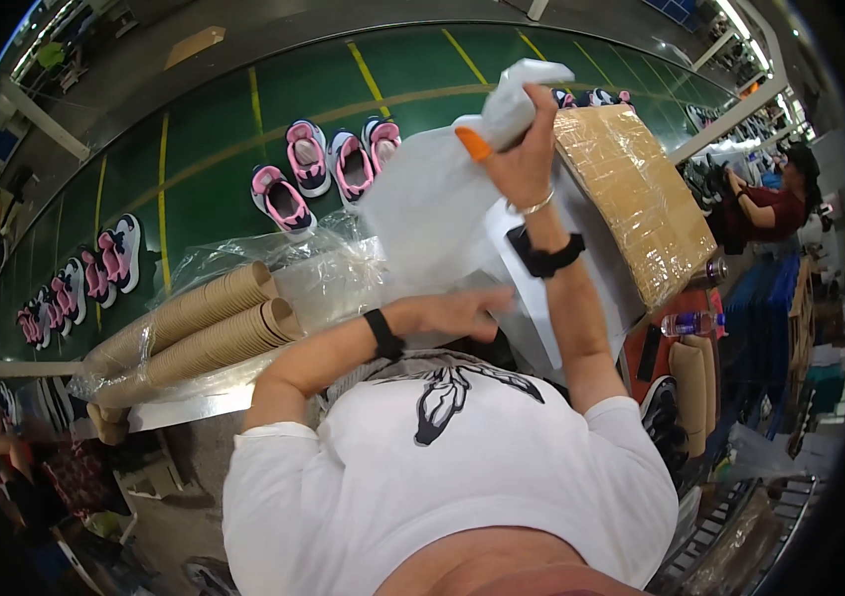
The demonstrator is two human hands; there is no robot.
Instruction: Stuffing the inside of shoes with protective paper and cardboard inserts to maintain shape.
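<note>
My right hand (522,154), raised over the far side of the bench, is closed on a thin white sheet of tissue paper (432,189). Part of the sheet bunches above the fingers, and the rest hangs down to the left. An orange finger cot (475,144) covers the thumb. Lower and closer to my body, my left hand (447,313) points to the right with fingers stretched out, slightly blurred, and nothing visible in it. Beneath the right forearm lies a stack of white paper (532,288). Pink-and-navy sneakers (351,167) stand just left of the hanging sheet.
Nested brown cardboard forms (194,333) lie in clear plastic at left. A taped cardboard box (636,189) stands to the right, with a bottle (692,324) nearby. More sneakers (119,253) line the green belt (214,179) with yellow stripes. A co-worker (780,204) is at far right.
</note>
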